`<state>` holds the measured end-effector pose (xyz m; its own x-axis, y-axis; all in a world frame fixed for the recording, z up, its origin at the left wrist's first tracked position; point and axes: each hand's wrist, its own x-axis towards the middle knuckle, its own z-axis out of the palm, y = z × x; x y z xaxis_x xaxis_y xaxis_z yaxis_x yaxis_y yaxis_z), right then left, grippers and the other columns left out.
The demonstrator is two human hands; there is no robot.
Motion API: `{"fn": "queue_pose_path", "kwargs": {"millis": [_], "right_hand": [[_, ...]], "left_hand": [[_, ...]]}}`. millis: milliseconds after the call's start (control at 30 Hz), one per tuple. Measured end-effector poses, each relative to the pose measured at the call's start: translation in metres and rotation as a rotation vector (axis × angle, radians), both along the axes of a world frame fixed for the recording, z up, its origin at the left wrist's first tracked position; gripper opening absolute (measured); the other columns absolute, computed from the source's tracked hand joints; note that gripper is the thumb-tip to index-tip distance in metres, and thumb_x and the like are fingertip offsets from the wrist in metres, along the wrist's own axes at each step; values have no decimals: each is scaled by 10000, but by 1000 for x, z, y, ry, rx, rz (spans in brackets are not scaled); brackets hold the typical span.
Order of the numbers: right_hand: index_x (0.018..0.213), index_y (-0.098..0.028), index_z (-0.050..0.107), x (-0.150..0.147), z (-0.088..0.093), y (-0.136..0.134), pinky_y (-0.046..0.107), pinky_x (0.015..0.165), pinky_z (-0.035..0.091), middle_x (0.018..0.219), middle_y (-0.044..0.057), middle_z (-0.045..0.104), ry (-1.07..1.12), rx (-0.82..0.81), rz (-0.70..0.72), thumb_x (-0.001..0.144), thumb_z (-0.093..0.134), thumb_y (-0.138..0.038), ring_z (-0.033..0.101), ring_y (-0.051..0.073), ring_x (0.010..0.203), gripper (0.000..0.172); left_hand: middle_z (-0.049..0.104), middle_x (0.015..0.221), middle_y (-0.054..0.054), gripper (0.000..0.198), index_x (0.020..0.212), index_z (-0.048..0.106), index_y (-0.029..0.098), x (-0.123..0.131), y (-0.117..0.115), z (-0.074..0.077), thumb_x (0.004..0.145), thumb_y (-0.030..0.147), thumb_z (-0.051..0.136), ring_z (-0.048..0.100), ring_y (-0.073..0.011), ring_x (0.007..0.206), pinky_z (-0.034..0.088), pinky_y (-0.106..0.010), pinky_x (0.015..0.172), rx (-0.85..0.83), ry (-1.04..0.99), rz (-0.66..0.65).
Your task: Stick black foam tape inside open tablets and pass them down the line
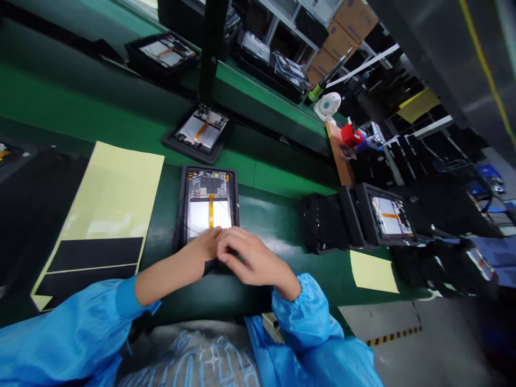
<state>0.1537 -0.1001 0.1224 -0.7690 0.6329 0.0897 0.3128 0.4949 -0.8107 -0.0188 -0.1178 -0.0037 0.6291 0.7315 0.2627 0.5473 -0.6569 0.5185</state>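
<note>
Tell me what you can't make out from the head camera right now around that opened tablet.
Head view, the only view:
- Lower edge of the opened tablet and its black tray: hidden by the left hand and right hand.
- Anything the hands may hold: covered by the fingers.
- Markings on the tablet's board: too small to read.
- Tray at the far left: cut off by the picture edge.

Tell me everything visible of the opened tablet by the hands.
The opened tablet lies flat, interior up, in a black tray on a green bench. A circuit board sits at its top, above a pale panel crossed by an orange ribbon cable and thin wires. The left hand covers its lower edge.
</note>
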Motion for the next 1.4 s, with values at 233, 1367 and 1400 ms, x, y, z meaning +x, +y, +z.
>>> {"fn": "queue_pose_path", "kwargs": {"millis": [233,1367,1400], "right_hand": [[1006,-263,659,17,-26,-26,217,520,382,713,-50,490,820,-720,-1005,854,764,-390,425,112,573,224],[1285,-365,562,-19,-77,-69,153,358,215,572,-121,545,1102,-1391,-611,943,702,-542,163,81,394,410],[1294,-359,555,-19,-78,-69,156,358,209,571,-122,542,1088,-1394,-624,940,704,-544,164,81,395,427]], "left_hand": [[680,999,-109,312,1110,697,154,-11,21,6,1002,90,411,647,-234,929,543,-360,868,5,52,-99],[641,883,-64,196,932,628,149,-17,-4,10,1049,110,476,554,-246,832,421,-378,742,172,-7,215],[626,862,-59,204,908,619,153,-16,-2,10,1045,108,475,549,-245,819,417,-375,731,146,-11,226]]}}
